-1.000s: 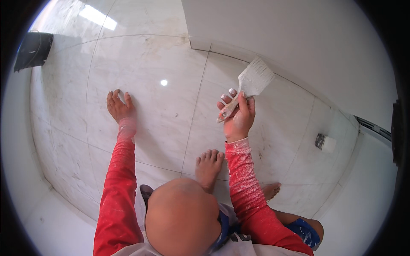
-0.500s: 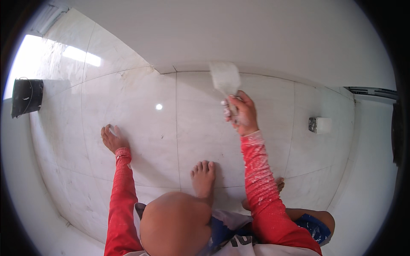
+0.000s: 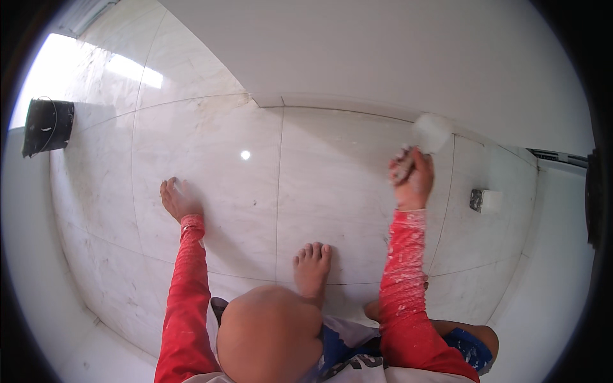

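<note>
My right hand (image 3: 412, 179) is closed around the handle of a flat tool with a broad white head (image 3: 431, 133). Motion blurs the head, so I cannot tell whether it is a paintbrush or a putty knife. It is at the base of the white wall (image 3: 383, 57), near the seam with the floor; contact is unclear. White smears cover the fingers and the red sleeve. Over on the left, my left hand (image 3: 182, 199) rests on the pale tiled floor (image 3: 217, 191), fingers apart and holding nothing.
A black bucket (image 3: 50, 127) with a wire handle stands at the far left. To the right of my right hand, a small white block-like object (image 3: 488, 201) with a dark speckled side lies on the floor. My bare foot (image 3: 312, 268) is in front of me.
My right hand has swept the white-headed tool rightward along the foot of the wall. The view has shifted slightly. My left hand stays at its spot on the floor.
</note>
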`<state>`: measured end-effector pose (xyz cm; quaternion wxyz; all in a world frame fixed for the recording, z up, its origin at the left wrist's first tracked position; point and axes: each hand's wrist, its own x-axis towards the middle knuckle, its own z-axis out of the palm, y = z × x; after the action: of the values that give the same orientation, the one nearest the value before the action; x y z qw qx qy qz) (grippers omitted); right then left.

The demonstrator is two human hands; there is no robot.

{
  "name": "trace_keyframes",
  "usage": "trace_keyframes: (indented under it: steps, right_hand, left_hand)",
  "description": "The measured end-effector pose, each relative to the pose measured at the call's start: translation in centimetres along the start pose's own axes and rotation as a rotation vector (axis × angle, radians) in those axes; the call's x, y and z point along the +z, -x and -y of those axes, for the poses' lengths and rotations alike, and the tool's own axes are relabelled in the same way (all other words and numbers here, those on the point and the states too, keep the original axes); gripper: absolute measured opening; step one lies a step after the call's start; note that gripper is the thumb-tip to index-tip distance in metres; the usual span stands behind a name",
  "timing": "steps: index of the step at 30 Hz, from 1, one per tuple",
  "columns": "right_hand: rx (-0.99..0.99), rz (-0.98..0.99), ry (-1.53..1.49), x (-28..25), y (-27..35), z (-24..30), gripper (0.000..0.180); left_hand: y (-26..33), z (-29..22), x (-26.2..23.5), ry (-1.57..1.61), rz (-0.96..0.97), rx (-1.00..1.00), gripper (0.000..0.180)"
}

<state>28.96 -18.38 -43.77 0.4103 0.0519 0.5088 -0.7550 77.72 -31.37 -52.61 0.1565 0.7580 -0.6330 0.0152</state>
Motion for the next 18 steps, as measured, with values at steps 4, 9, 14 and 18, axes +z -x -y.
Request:
trace_keyframes:
  steps: [4, 9, 14, 18]
  right_hand:
    - [0.088, 0.219, -0.008, 9.0, 5.2, -8.9, 0.009]
    - [0.457, 0.577, 0.306, 13.9, 9.1, -12.4, 0.019]
    - [0.433, 0.521, 0.317, 7.9, 2.6, -5.0, 0.02]
    - [0.347, 0.482, 0.435, -2.0, -2.1, 4.7, 0.018]
  left_hand:
    - [0.1, -0.2, -0.2, -0.01, 0.006, -0.009, 0.038]
    - [0.2, 0.2, -0.1, 0.009, -0.029, 0.039, 0.039]
    - [0.2, 1.1, 0.5, 0.019, -0.024, 0.051, 0.039]
    - [0.0, 1.5, 1.2, 0.029, -0.004, 0.007, 0.045]
